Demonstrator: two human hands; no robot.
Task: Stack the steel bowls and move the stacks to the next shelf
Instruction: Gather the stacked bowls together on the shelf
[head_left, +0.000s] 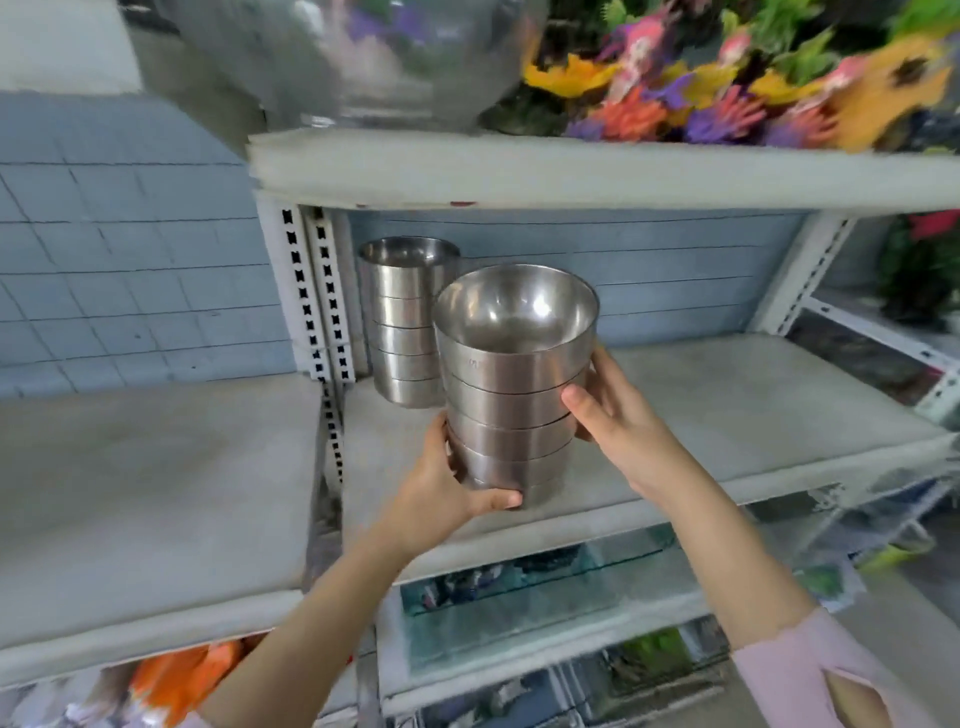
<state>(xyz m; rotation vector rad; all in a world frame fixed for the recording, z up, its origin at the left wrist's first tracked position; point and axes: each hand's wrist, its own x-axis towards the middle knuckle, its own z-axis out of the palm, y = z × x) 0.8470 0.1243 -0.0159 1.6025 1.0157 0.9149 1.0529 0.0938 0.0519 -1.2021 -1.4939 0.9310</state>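
A stack of several steel bowls (511, 395) is held between both hands above the front of the right shelf (727, 415). My left hand (447, 483) grips the stack's bottom from the left, thumb across the lowest bowl. My right hand (613, 421) presses the stack's right side higher up. A second stack of steel bowls (402, 322) stands upright at the back left corner of the same shelf, just behind the held stack. The left shelf (156, 467) has no bowls on it.
A white slotted upright post (317, 291) divides the two shelves. The shelf above (571, 171) carries a large steel vessel (363, 62) and colourful artificial flowers (727, 78). Packaged goods lie on the lower shelves (519, 613). A blue tiled wall is behind.
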